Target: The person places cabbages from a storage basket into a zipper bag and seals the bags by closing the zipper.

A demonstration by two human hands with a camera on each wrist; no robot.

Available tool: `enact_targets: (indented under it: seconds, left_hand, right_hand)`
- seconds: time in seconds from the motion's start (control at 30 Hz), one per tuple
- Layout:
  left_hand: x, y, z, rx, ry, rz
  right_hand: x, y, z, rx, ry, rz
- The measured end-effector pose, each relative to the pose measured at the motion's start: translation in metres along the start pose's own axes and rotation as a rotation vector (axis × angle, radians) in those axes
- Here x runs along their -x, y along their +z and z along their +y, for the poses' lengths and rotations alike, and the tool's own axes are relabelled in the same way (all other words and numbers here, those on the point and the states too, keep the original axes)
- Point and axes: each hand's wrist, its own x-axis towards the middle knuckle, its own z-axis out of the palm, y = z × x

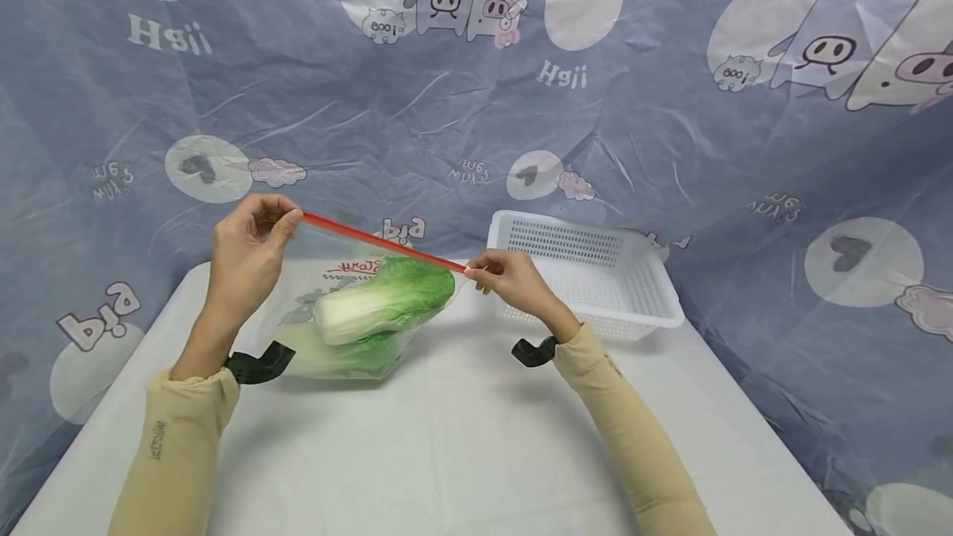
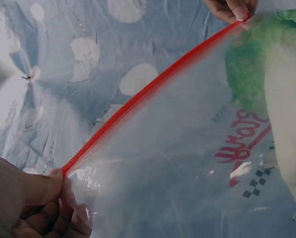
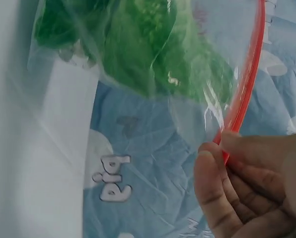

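Observation:
A clear zip bag [image 2: 153,198] with a red zip strip [image 1: 380,241] hangs between both hands, its printed side facing away in the head view. Inside lie two napa cabbages; the upper napa cabbage [image 1: 387,300] overlaps the lower one [image 1: 350,356]. The left hand [image 1: 249,251] pinches the raised left corner of the strip between thumb and fingers. At the lower right end, the right hand [image 1: 514,279] pinches the other corner with thumb and forefinger [image 3: 212,188]. The strip is pulled straight in the head view and slopes down to the right.
A white perforated plastic basket [image 1: 596,304] stands at the back right of the white-covered table [image 1: 476,453], just behind the right hand. A blue patterned cloth [image 1: 417,122] hangs behind the table. Each wrist wears a black camera mount [image 1: 260,362].

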Motion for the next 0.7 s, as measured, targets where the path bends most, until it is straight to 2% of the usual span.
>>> enact_targets:
  seconds: [0.07, 0.17, 0.23, 0.33, 0.43, 0.53, 0.63, 0.7]
  left_hand:
    - [0.002, -0.001, 0.004, -0.041, 0.000, -0.034]
    - [0.007, -0.001, 0.014, -0.097, 0.027, -0.127]
    - [0.012, 0.002, 0.023, -0.114, 0.053, -0.214]
    - [0.025, 0.014, 0.043, -0.079, 0.117, -0.359]
    - [0.044, 0.035, 0.066, 0.013, 0.202, -0.512]
    - [0.069, 0.062, 0.085, 0.069, 0.306, -0.643]
    - [0.096, 0.091, 0.096, 0.022, 0.409, -0.741]
    - [0.112, 0.107, 0.099, -0.036, 0.435, -0.801]
  right_hand:
    - [-0.006, 0.004, 0.003, -0.072, 0.039, -0.003]
    - [-0.016, 0.008, 0.011, -0.227, 0.125, -0.037]
    - [-0.022, 0.009, 0.017, -0.327, 0.186, -0.064]
    - [-0.030, 0.010, 0.022, -0.405, 0.262, -0.089]
    - [-0.037, 0.011, 0.025, -0.428, 0.285, -0.105]
    - [-0.043, 0.011, 0.026, -0.432, 0.286, -0.125]
    - [-0.046, 0.011, 0.027, -0.377, 0.270, -0.158]
    - [-0.047, 0.013, 0.029, -0.324, 0.252, -0.188]
